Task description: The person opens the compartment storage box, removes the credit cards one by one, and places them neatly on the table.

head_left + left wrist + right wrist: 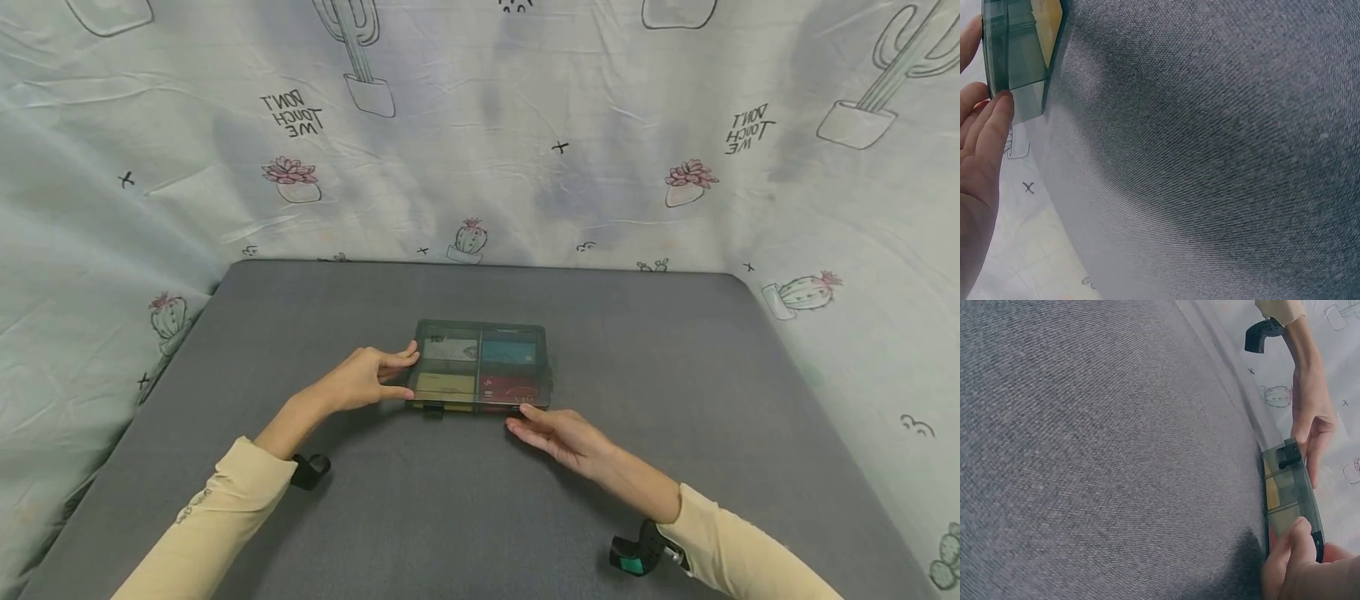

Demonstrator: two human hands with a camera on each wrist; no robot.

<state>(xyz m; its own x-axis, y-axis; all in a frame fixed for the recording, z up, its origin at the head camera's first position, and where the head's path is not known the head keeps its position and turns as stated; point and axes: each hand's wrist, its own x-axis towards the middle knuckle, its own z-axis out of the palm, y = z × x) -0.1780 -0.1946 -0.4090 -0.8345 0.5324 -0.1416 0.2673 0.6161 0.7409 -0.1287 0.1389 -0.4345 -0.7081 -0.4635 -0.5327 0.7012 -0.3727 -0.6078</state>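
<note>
Fingers extended, we touch the translucent compartment box [480, 365] on the grey worktop [645, 350]: left hand [365, 379] at its left end, right hand [564, 437] at its front-right edge.

One box [450, 366] shows four cards [510, 352] through its lid, with two hands at it, one left hand [367, 377] and one right hand [570, 437]. There are two sleeves [232, 500], two black wrist mounts [637, 552] and one table [450, 517]. In the head view, the cloth [465, 67] carries two blocks of lettering [297, 114] and two pink-leaved potted succulents [290, 171].
</note>
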